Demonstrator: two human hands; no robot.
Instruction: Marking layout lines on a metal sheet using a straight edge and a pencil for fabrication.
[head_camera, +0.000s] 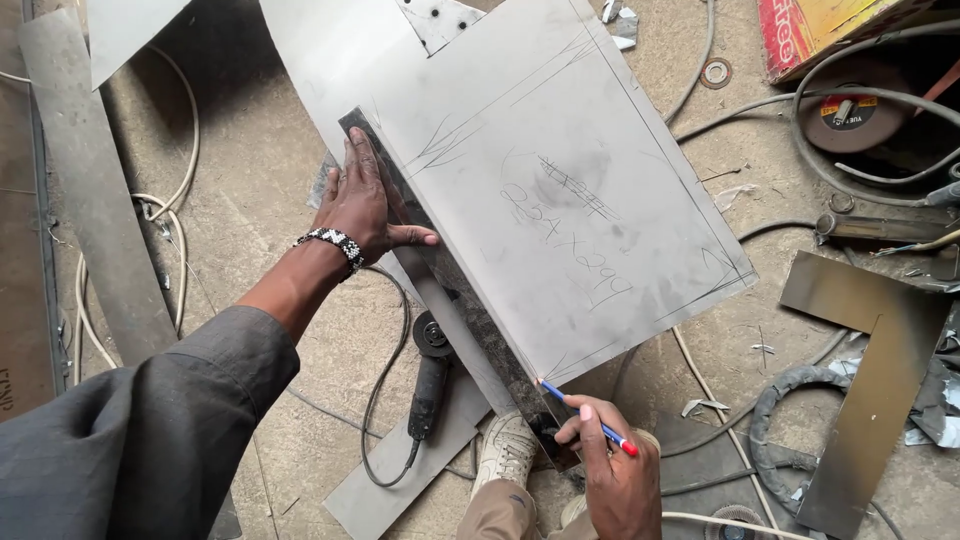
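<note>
While my left hand (362, 200) presses flat, fingers together, on the dark straightedge (450, 290) along the metal sheet's (540, 170) near-left edge, my right hand (615, 465) pinches the pencil (585, 417) at the near corner; I should keep firm pressure so nothing slips.

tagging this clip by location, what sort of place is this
Most likely a metal workshop, with work done on the concrete floor. A marked metal sheet lies there, an angle grinder with its cable sits beside it, and a grinding disc and metal offcuts lie around.
</note>
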